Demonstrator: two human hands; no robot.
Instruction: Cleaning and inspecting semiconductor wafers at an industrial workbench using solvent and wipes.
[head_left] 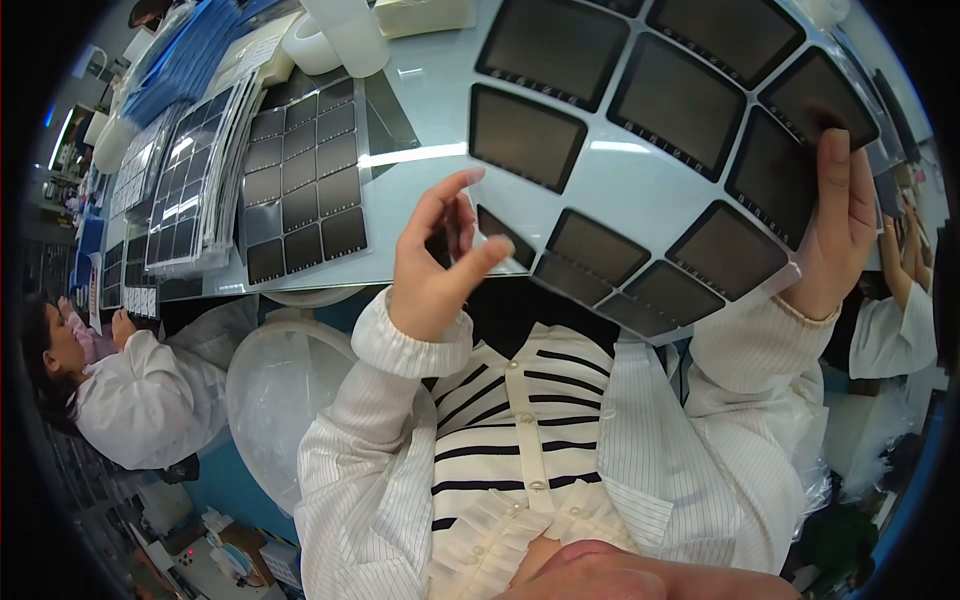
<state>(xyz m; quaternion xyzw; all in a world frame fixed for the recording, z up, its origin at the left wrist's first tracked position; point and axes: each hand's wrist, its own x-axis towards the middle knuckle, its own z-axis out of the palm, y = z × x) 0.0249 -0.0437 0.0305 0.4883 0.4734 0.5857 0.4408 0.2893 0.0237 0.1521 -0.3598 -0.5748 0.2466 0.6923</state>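
Observation:
A clear film sheet with rows of dark rectangular panels (678, 103) is raised in front of me, tilted and bent toward its lower edge. My right hand (838, 225) grips its right edge, fingers closed against it. Close to the sheet's lower left part is my left hand (432, 262), its thumb and forefinger spread apart and nothing visible between them. The left thumb overlaps the sheet's edge in the picture; whether it touches is unclear. Another dark-panelled sheet (305, 185) lies on the table at the left, beside a thick stack of similar sheets (190, 190).
The glass-topped table (425, 110) reflects light. At its far side are a white roll (312, 45), a translucent cylinder (350, 35) and blue sheets (185, 60). A white round stool (290, 400) stands at my left. Co-workers in white sit left (150, 400) and stand right (895, 320).

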